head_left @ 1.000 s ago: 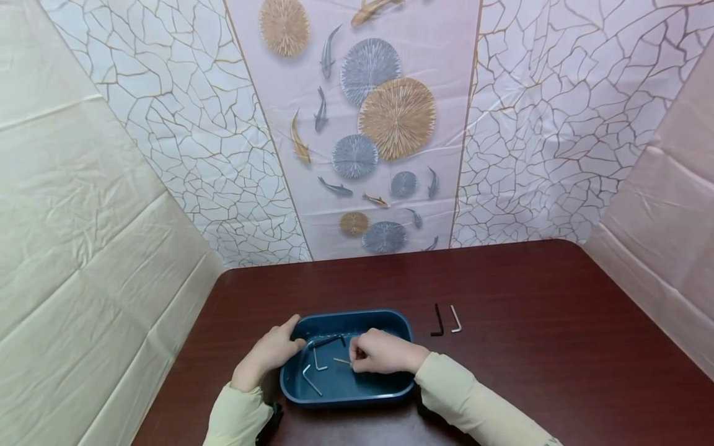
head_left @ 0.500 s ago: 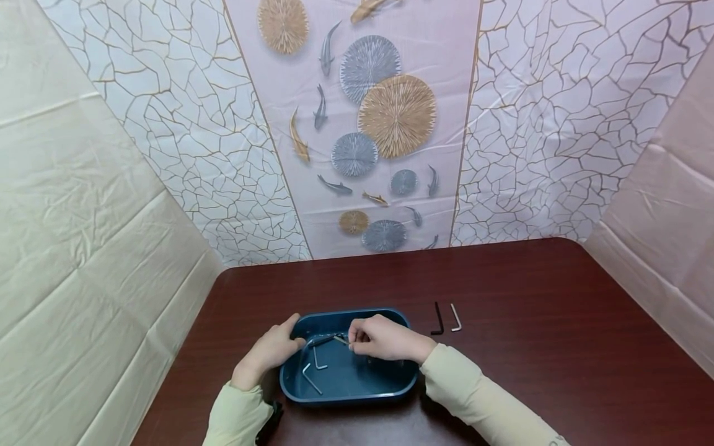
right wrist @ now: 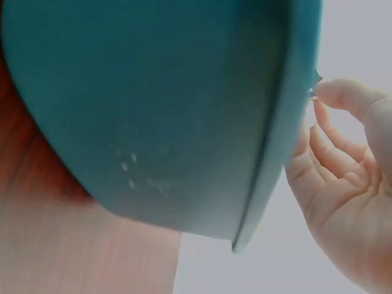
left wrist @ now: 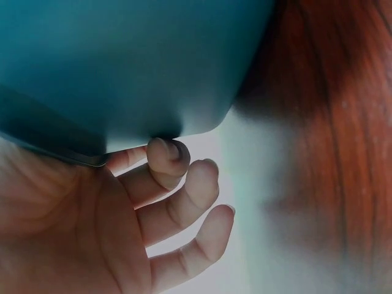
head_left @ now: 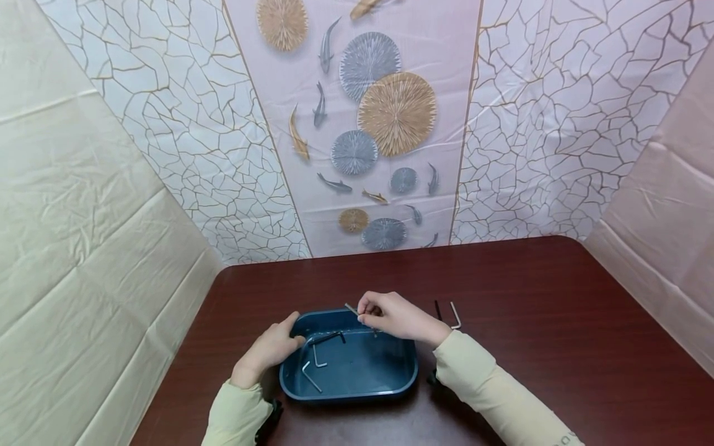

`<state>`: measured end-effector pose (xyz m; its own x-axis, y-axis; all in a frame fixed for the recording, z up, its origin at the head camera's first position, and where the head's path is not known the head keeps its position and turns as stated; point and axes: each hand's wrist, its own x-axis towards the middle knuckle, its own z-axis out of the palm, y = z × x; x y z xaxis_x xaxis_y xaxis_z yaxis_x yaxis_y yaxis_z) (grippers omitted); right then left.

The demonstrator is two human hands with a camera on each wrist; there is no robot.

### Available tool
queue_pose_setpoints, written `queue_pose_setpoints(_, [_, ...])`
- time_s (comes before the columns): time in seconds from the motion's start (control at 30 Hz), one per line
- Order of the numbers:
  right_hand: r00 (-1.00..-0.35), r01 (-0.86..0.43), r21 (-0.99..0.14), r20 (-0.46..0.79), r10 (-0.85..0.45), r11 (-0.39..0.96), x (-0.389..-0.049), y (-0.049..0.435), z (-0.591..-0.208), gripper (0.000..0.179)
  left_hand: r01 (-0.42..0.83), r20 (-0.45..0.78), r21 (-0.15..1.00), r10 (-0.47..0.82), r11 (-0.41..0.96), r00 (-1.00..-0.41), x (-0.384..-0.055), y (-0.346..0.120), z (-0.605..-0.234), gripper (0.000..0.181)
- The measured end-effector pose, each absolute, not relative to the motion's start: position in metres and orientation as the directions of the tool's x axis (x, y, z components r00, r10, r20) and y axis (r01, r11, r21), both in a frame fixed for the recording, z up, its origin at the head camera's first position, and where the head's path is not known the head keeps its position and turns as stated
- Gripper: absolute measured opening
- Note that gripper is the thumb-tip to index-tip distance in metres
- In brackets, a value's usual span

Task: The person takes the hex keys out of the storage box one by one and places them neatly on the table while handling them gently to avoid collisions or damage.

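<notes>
My left hand point(head_left: 269, 348) grips the left end of a dark blue tray point(head_left: 368, 368), thumb over the rim and fingers outside against the wall. Above the tray's far rim, my right hand point(head_left: 398, 316) pinches a brass-coloured hex key point(head_left: 351, 308) between thumb and fingers; part of it is hidden by the fingers. Inside the tray lie a black hex key point(head_left: 328, 338) near the left back and two silver ones, one L-shaped point(head_left: 316, 355) and one slanting point(head_left: 313, 378). In the right wrist view the tray wall point(right wrist: 153, 110) covers most of what the right hand point(right wrist: 343, 165) holds.
On the dark red table point(head_left: 535, 322), right of the tray, lie a black hex key point(head_left: 437, 308), partly behind the right wrist, and a silver hex key point(head_left: 455, 314). A patterned cloth point(head_left: 390, 186) hangs behind the table, with pale cloth at both sides.
My right hand has lifted the brass-coloured hex key from the tray's floor up and away to the far rim, slightly rightwards. My left hand stays on the tray.
</notes>
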<state>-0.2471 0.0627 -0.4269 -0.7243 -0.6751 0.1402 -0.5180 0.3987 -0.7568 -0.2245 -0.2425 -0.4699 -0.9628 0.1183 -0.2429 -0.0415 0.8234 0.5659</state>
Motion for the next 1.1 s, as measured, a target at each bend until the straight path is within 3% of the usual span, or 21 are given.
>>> queue_pose_setpoints(0.47, [-0.842,-0.392,-0.820,0.137,-0.521,0.418,-0.256,0.104,-0.420,0.025,-0.035,-0.235,0.567,0.121,0.823,-0.964,-0.225,-0.242,-0.470,0.068])
queue_pose_setpoints(1.1, [-0.925,-0.299,-0.837,0.138,-0.353,0.459,-0.261,0.187,-0.421,0.015,-0.038,-0.241,0.584,0.128,0.811,-0.962,-0.227,-0.242,-0.471,0.069])
